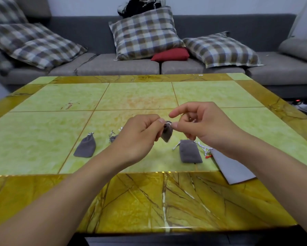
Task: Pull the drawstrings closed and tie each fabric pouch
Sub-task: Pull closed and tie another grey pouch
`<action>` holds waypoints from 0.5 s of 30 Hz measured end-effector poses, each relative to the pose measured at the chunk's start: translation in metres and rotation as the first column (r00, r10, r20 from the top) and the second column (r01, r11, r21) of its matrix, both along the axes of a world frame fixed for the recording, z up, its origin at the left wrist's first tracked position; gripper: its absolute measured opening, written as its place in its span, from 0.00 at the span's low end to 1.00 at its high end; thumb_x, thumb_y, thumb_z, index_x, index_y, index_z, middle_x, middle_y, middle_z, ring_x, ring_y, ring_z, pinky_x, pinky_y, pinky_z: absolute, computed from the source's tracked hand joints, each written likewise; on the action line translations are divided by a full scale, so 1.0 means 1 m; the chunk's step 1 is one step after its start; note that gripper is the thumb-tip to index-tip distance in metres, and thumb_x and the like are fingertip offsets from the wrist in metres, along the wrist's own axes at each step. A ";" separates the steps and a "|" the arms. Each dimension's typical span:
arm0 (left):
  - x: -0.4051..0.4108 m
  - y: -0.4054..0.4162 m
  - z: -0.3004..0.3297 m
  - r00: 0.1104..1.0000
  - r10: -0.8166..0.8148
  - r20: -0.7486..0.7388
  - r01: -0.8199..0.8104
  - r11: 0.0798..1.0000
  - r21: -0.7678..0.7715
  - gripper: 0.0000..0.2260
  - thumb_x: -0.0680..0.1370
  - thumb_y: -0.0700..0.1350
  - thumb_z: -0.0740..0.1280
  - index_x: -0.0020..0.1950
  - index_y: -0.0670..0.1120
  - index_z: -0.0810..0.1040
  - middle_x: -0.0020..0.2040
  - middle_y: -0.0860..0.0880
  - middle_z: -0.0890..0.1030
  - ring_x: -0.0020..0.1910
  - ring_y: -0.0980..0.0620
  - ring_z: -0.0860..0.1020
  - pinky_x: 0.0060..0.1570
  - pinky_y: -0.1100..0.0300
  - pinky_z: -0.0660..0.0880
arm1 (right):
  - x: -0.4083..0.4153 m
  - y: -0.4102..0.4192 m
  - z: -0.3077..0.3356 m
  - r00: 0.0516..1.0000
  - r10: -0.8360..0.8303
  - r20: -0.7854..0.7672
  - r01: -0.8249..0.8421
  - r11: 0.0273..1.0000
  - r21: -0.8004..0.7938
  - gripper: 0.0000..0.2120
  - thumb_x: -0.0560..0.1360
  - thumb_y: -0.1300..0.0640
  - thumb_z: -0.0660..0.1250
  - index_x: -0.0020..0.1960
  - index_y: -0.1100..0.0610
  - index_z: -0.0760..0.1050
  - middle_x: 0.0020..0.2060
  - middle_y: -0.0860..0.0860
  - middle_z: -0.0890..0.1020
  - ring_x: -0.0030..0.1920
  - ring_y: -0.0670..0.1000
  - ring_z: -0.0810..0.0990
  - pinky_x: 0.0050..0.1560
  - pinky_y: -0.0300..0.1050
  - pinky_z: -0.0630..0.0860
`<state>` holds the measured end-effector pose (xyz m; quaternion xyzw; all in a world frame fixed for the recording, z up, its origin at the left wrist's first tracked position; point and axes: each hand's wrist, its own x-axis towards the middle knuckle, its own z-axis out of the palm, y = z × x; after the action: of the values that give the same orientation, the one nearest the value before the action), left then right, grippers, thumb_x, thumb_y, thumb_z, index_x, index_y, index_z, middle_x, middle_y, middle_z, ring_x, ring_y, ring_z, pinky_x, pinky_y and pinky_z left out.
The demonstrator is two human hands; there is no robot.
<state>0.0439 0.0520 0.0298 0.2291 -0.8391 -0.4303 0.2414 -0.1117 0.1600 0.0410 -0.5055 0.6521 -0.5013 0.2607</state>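
Grey velvety pouch pinched between both hands.

A small grey fabric pouch hangs above the desk, its gathered neck and silver drawstring pinched between the left hand and the right hand. To the left, a second grey pouch lies cinched on the green surface, and a third pouch shows only its silver cord and neck from behind the left hand. To the right lies a fourth pouch, flat and rectangular, its silver strings trailing loose beside its mouth.
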 end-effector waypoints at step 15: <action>0.008 -0.012 0.002 1.000 0.004 0.026 0.001 0.984 -0.179 0.10 0.79 0.44 0.63 0.39 0.49 0.76 0.32 0.51 0.74 0.30 0.55 0.68 0.30 0.60 0.65 | 0.005 0.004 0.001 0.906 0.098 -0.412 -0.094 0.995 0.030 0.13 0.77 0.47 0.68 0.40 0.55 0.82 0.33 0.60 0.76 0.30 0.51 0.69 0.32 0.40 0.66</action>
<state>0.0517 0.0400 0.0314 0.2128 -0.8773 -0.3498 0.2502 -0.1070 0.1638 0.0416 -0.6301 0.6691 -0.3669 0.1437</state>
